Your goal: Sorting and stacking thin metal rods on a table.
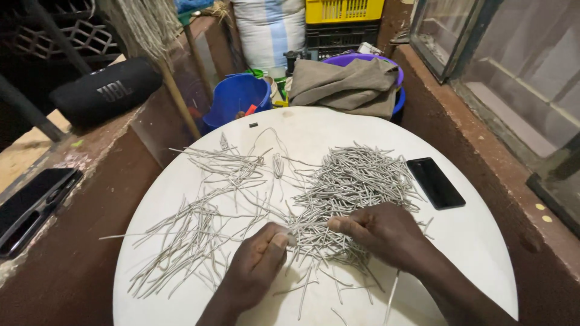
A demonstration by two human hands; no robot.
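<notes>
Head view: left hand (257, 259), right hand (380, 232) both pinching grey strips (347, 181); yellow crate (343, 10) behind

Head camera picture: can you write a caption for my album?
Two hands, left and right, pinch grey sticks on a round white table beside a phone.

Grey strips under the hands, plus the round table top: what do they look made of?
Grey strips: probably twisted paper or fibre cord; matte, thin, slightly kinked, lying limp in a tangle. Could be coated wire; hard to tell. Both the left hand and the right hand pinch some. Round table top: likely moulded plastic; smooth, white, faint sheen.
</notes>
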